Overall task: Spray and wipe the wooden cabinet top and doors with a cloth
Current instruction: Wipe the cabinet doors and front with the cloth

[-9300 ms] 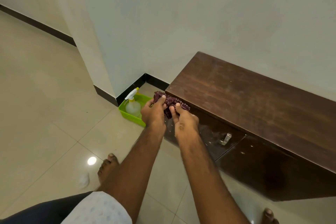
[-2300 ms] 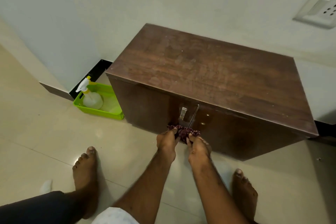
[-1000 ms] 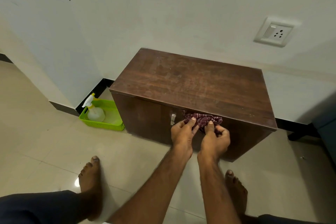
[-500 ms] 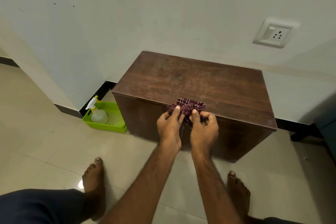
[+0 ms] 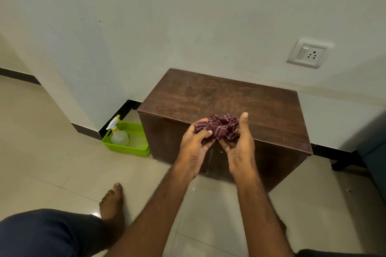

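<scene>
Centre frame: my left hand (image 5: 194,146) and right hand (image 5: 240,148) both pinch bunched cloth (image 5: 219,128), now lifted off doors, before cabinet (image 5: 208,98) top's front edge. I judge door pass finished; regathering cloth.

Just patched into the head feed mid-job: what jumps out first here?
At centre, the left hand and right hand hold a bunched maroon checked cloth over the front edge of the dark wooden cabinet, which stands against the wall. Left of the cabinet, a spray bottle stands in a green basket on the floor, untouched.
</scene>
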